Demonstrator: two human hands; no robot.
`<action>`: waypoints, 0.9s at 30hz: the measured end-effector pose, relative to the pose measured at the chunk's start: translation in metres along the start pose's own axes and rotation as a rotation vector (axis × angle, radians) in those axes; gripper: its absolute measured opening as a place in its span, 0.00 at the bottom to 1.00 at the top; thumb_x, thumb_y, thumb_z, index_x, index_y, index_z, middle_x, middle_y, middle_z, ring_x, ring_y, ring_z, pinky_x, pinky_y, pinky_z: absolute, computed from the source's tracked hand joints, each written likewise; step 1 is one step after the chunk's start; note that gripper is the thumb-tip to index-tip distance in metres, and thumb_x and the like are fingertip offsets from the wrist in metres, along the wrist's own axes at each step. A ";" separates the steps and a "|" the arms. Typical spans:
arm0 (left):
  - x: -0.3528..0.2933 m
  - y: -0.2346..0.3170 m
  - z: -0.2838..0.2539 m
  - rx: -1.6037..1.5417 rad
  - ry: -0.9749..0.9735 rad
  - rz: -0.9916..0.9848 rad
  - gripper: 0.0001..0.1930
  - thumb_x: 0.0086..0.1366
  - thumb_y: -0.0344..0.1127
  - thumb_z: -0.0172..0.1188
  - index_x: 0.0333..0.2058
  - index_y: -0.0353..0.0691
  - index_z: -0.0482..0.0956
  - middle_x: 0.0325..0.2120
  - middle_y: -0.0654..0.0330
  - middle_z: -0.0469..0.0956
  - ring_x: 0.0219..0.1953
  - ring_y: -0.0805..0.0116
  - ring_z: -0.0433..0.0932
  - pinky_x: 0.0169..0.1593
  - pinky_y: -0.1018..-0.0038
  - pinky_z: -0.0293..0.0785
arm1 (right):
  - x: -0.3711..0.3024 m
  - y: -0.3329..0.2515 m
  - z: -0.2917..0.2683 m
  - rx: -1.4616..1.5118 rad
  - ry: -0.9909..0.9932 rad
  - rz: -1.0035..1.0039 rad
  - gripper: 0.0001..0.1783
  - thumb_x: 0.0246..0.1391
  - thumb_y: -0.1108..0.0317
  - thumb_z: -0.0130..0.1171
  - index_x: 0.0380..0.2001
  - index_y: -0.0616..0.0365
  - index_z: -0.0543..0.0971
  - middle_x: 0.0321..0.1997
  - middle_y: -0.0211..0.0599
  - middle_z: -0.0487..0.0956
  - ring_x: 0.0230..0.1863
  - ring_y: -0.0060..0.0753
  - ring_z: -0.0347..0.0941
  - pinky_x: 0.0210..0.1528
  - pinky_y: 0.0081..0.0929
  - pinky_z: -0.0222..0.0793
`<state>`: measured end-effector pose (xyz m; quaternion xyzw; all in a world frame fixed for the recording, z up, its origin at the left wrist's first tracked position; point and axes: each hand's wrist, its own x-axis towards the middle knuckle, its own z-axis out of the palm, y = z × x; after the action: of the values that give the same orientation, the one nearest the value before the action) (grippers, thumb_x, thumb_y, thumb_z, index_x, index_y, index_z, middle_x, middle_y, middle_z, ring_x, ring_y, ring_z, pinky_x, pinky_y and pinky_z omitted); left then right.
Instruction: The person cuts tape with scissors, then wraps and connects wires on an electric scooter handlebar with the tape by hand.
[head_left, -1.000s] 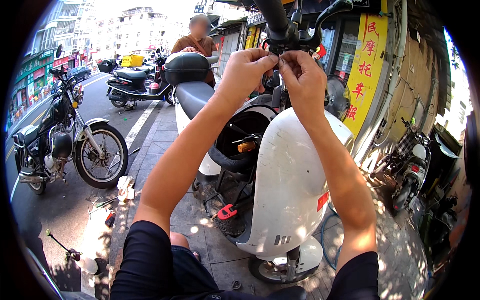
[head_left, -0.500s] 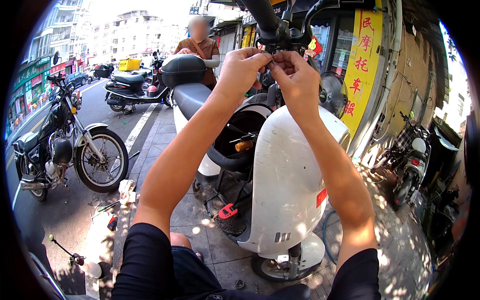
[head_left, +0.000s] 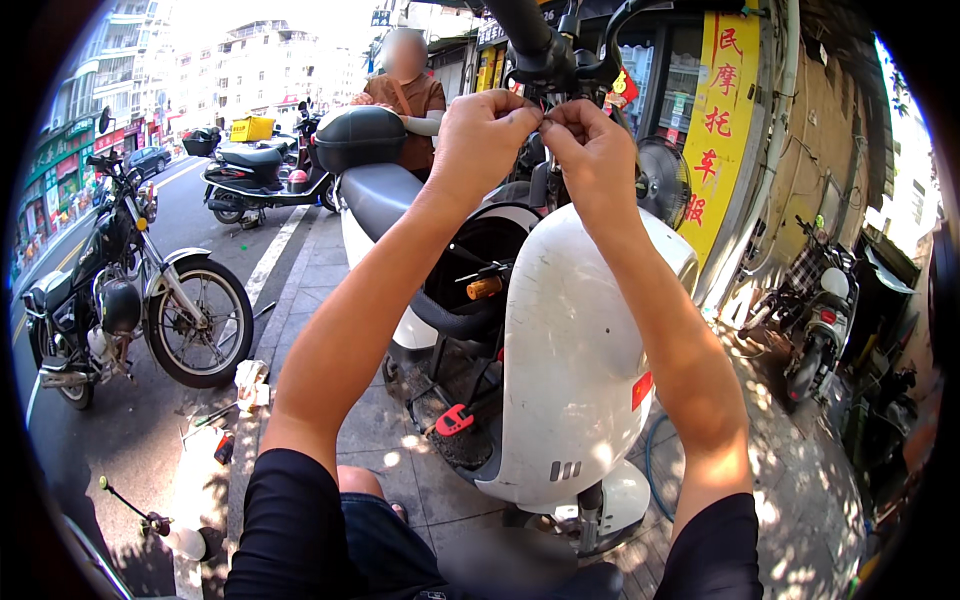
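Both my arms reach forward to the handlebar [head_left: 522,35] of a white scooter [head_left: 580,370]. My left hand [head_left: 482,140] is closed, thumb and fingertips pinched together just below the bar. Beside it my right hand [head_left: 590,145] is pinched too, its fingertips almost touching the left ones. Something thin and dark, perhaps a wire, shows between the fingertips, too small to name. Below my hands, an orange-handled tool [head_left: 485,288] lies across the scooter's dark opening. On the footboard rests a red device with a dark middle [head_left: 454,420].
A black top case [head_left: 362,138] sits behind the scooter's seat [head_left: 385,190], where a person in brown [head_left: 415,95] stands. A motorcycle [head_left: 190,310] is parked on the left, with tools [head_left: 215,415] on the ground nearby. On the right are a fan [head_left: 662,180] and another scooter [head_left: 825,320].
My fingertips have shifted slightly and stay pinched close together. The person behind the scooter has changed arm position. The view has moved a little.
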<state>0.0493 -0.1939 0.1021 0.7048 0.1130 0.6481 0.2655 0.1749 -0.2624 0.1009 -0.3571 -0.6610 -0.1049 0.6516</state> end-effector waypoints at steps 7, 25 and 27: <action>-0.001 -0.002 -0.006 0.099 -0.001 0.020 0.16 0.56 0.42 0.61 0.35 0.33 0.84 0.25 0.54 0.82 0.27 0.67 0.79 0.36 0.72 0.73 | 0.000 -0.002 -0.008 0.120 -0.157 0.150 0.13 0.55 0.63 0.59 0.34 0.64 0.79 0.23 0.27 0.76 0.25 0.15 0.68 0.27 0.16 0.64; -0.003 -0.001 -0.007 0.210 -0.064 0.273 0.13 0.61 0.34 0.59 0.39 0.30 0.82 0.24 0.61 0.81 0.24 0.80 0.73 0.30 0.82 0.70 | 0.000 0.006 -0.019 -0.132 -0.033 -0.142 0.09 0.54 0.70 0.60 0.38 0.60 0.78 0.22 0.31 0.73 0.24 0.26 0.72 0.27 0.25 0.69; -0.004 0.001 -0.007 0.151 -0.085 0.206 0.13 0.61 0.34 0.59 0.38 0.30 0.81 0.23 0.63 0.79 0.20 0.81 0.71 0.25 0.82 0.68 | 0.000 0.000 -0.024 -0.465 -0.071 -0.493 0.15 0.49 0.73 0.64 0.42 0.57 0.77 0.29 0.35 0.75 0.29 0.34 0.77 0.31 0.28 0.71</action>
<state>0.0421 -0.1955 0.0996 0.7575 0.0771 0.6312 0.1481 0.1935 -0.2768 0.1038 -0.3291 -0.7081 -0.3946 0.4843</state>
